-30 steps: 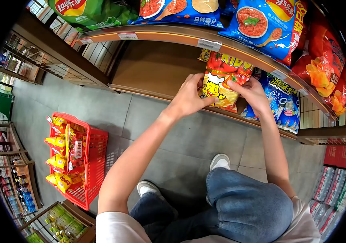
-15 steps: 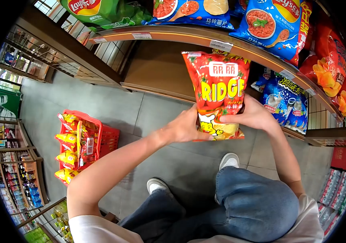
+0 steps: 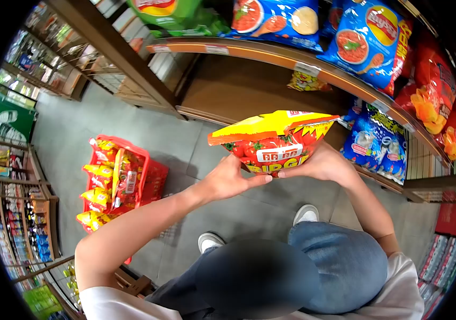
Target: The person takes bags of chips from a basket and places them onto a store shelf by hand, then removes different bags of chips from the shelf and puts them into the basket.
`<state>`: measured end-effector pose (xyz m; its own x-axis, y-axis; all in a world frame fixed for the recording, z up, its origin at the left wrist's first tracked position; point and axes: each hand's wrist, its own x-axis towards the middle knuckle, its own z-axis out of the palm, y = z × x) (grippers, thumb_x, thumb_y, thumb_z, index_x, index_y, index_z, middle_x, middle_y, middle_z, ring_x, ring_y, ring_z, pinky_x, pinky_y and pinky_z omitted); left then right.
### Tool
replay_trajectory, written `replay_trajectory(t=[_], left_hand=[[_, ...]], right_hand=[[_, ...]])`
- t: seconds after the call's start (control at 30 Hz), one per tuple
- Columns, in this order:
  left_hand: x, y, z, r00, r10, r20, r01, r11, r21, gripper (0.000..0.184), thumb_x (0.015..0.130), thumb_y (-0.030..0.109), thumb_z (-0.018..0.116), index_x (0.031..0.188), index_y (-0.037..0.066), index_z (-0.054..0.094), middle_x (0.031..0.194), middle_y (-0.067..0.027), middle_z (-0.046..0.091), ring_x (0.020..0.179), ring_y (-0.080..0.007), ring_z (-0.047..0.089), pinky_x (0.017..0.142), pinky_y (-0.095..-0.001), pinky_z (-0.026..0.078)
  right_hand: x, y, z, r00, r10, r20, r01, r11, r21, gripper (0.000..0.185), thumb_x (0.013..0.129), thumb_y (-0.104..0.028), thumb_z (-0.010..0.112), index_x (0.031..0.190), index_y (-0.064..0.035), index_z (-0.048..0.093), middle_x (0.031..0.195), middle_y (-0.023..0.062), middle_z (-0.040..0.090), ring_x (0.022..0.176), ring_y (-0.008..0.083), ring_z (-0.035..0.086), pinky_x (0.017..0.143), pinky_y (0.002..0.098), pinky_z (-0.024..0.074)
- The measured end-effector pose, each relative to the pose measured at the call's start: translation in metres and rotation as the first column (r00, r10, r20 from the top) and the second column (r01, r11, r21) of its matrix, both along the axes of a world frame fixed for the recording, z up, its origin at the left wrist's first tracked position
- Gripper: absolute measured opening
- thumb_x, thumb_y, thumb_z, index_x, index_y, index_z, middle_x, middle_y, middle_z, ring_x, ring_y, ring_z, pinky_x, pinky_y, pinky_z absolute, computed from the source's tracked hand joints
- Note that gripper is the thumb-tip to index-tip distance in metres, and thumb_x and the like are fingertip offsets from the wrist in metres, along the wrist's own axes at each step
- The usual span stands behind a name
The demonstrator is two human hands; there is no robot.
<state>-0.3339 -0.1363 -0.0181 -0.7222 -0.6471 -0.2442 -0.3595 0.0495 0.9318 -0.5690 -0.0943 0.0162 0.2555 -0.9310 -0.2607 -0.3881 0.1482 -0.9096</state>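
Between my two hands is a red and yellow bag of potato chips (image 3: 278, 143), its yellow top edge tipped toward me and its lower part out of sight. My left hand (image 3: 233, 180) grips the bag's left side, thumb along the front. On the right side my right hand (image 3: 316, 162) holds it the same way, thumb across the printed front. Fingers behind the bag are hidden. To the left on the floor stands a red shopping basket (image 3: 156, 178) packed with several similar chip bags (image 3: 98, 178).
A brown lower shelf (image 3: 228, 88) lies ahead, with one small yellow bag (image 3: 307, 81) at its back. Blue snack bags (image 3: 374, 141) stand at its right. Lay's bags (image 3: 358, 45) fill the shelf above. Grey floor tiles (image 3: 201, 210) surround my feet.
The chip bag has tilted from front-facing to top edge toward me, and my hands have turned with it. A small yellow bag behind it on the shelf now shows more fully.
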Motion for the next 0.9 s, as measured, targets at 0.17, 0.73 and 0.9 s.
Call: replay_trajectory(t=[0.17,0.73,0.9], left_hand=[[0.04,0.015,0.014,0.991,0.122,-0.053,-0.128,0.98,-0.149,0.045,0.084,0.023,0.076,0.122,0.006,0.06,0.117,-0.0082,0.065,0.109,-0.0198,0.061,0.094,-0.0367,0.05],[0.199,0.104,0.111,0.775,0.612,-0.159,-0.631,0.735,-0.248,0.054,0.078,0.02,0.08,0.124,0.002,0.058,0.118,-0.0111,0.065,0.109,-0.0188,0.061,0.094,-0.0352,0.05],[0.253,0.155,0.124,0.484,0.851,-0.202,-0.872,0.488,-0.033,0.045,0.078,0.011,0.079,0.117,-0.003,0.061,0.104,-0.0099,0.07,0.096,-0.0145,0.066,0.086,-0.0323,0.053]], right_hand=[[0.039,-0.018,0.024,0.988,0.148,-0.034,-0.148,0.989,0.015,0.059,0.064,-0.024,0.086,0.114,-0.0034,0.064,0.108,0.0142,0.07,0.1,0.0272,0.065,0.09,0.0369,0.0494],[0.226,-0.041,0.113,0.761,0.646,-0.058,-0.615,0.691,-0.38,0.051,0.072,-0.023,0.085,0.11,-0.0002,0.06,0.101,0.0145,0.07,0.091,0.0286,0.068,0.079,0.0364,0.0535],[0.308,-0.038,0.114,0.658,0.75,0.069,-0.706,0.646,-0.289,0.05,0.07,-0.021,0.085,0.104,0.0034,0.058,0.092,0.0187,0.07,0.086,0.0282,0.07,0.076,0.0355,0.0547]])
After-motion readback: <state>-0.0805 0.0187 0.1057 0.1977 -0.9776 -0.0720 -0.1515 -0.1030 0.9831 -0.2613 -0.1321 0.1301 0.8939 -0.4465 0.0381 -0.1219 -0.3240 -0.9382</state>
